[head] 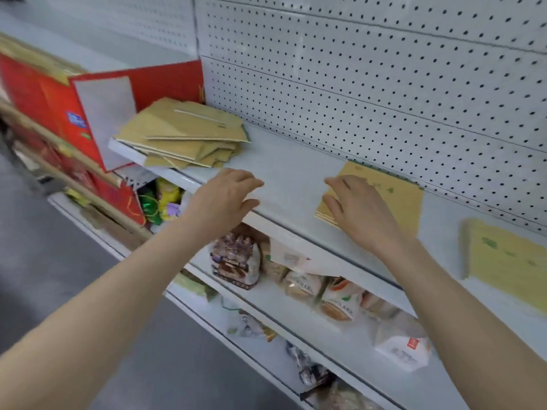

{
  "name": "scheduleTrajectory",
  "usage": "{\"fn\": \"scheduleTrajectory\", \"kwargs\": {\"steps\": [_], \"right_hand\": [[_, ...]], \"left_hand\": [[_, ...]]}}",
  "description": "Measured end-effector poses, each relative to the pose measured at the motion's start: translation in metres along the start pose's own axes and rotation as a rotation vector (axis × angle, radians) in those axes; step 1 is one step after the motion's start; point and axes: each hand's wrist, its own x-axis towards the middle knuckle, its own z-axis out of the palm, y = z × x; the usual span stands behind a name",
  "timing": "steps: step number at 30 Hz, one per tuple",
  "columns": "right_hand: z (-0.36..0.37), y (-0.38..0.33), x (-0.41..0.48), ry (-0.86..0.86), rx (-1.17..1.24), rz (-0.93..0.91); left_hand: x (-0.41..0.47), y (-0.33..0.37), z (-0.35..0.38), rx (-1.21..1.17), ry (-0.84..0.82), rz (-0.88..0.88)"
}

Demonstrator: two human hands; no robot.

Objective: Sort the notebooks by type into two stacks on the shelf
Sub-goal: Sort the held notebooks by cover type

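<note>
Fingers of left hand were loosely bent, holding nothing, over the front lip of the shelf. Right hand lay slack and spread on the near corner of a notebook, gripping nothing. Pile sat unsorted and askew at the left end; second notebook lay far right. Risk: a hasty tug at the pile could slide loose covers off onto the snacks below.

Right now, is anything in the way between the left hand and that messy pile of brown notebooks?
Nothing visible. The left hand is over the front edge of the white shelf, and only its bare surface lies between it and the pile of brown notebooks. The red box stands beyond the pile, out of the path.
</note>
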Motion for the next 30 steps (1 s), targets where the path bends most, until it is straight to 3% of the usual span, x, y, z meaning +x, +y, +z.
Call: {"fn": "scheduleTrajectory", "kwargs": {"steps": [6,11,18,23,30], "right_hand": [[0.031,-0.11,0.064,-0.022,0.048,-0.067],[0.05,-0.154,0.117,-0.04,0.092,-0.035],[0.07,-0.157,0.211,-0.05,0.077,0.044],[0.096,-0.141,0.298,-0.063,0.158,0.218],[0.137,-0.135,0.384,-0.238,0.176,0.431]], "left_hand": [[-0.057,-0.11,-0.042,0.081,0.027,-0.129],[-0.06,-0.178,-0.056,0.106,0.003,-0.178],[-0.003,-0.242,-0.048,0.11,-0.014,-0.161],[0.067,-0.285,-0.028,0.082,-0.054,-0.14],[0.144,-0.332,-0.001,0.021,-0.146,-0.171]]}}
